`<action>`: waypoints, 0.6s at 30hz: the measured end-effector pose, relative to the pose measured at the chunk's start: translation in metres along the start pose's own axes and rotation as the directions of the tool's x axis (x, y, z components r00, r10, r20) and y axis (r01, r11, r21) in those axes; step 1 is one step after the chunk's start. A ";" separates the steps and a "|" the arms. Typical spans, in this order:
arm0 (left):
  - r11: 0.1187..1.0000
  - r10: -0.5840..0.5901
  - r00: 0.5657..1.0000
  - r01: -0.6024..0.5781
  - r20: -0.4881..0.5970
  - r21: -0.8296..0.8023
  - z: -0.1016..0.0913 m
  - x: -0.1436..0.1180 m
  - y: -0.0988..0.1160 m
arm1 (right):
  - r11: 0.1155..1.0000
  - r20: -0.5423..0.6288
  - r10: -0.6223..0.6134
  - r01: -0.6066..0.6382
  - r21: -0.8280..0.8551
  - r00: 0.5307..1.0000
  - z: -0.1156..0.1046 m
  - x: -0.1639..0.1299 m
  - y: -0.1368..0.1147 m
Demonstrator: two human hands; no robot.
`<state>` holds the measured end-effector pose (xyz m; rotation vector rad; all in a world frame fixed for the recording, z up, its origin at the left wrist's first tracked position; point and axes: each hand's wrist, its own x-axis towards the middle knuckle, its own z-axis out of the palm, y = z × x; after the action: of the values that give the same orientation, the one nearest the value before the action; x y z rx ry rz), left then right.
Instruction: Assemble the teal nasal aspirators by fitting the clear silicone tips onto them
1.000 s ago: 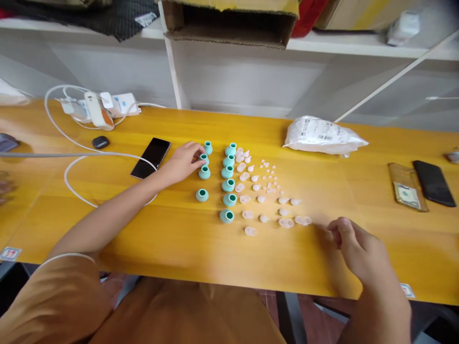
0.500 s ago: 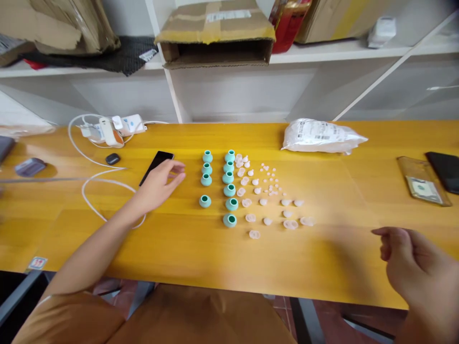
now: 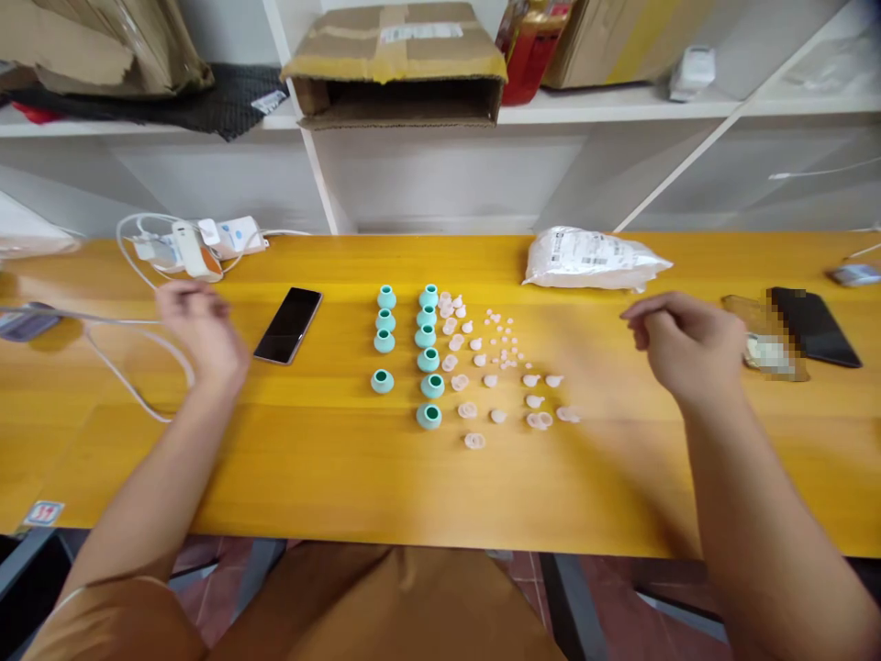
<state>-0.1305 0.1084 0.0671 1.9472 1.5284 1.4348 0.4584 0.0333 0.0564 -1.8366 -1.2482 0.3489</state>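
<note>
Teal caps [image 3: 428,354] look small, light, rubbery; I'd pinch by rim. Left hand [image 3: 199,330] loosely curled, empty near cable [image 3: 117,367]; right hand [image 3: 681,349] half-closed, contents unclear.

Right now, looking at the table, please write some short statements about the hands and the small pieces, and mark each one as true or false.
1. The left hand rests on the teal pieces. False: it is apart from them, left of the black phone, near the white cable.
2. The teal pieces stand in two columns. True.
3. The pale pink pieces lie to the left of the teal ones. False: they lie to the right.
4. The right hand is right of the pink pieces, not touching them. True.
5. A white plastic bag lies on the yellow table. True.
</note>
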 end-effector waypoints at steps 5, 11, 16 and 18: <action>0.981 0.051 0.989 -0.075 -0.140 -0.177 0.112 -0.014 0.030 | 0.995 0.030 -0.034 0.031 0.095 0.999 0.052 0.062 -0.005; 0.966 -0.046 0.996 0.026 -0.070 -0.259 0.149 -0.008 0.036 | 0.980 0.182 -0.141 0.110 0.168 0.973 0.099 0.073 0.035; 0.952 -0.108 0.993 0.119 0.056 -0.282 0.150 -0.015 0.022 | 0.967 0.225 -0.164 0.111 0.231 0.961 0.113 0.066 0.058; 0.947 -0.145 0.984 0.169 0.103 -0.274 0.150 -0.016 0.015 | 0.966 0.245 -0.153 0.093 0.241 0.957 0.109 0.061 0.061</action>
<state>0.0016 0.1396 -0.0011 1.6569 1.3274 1.4000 0.4548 0.1324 -0.0413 -1.5441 -1.4315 0.6543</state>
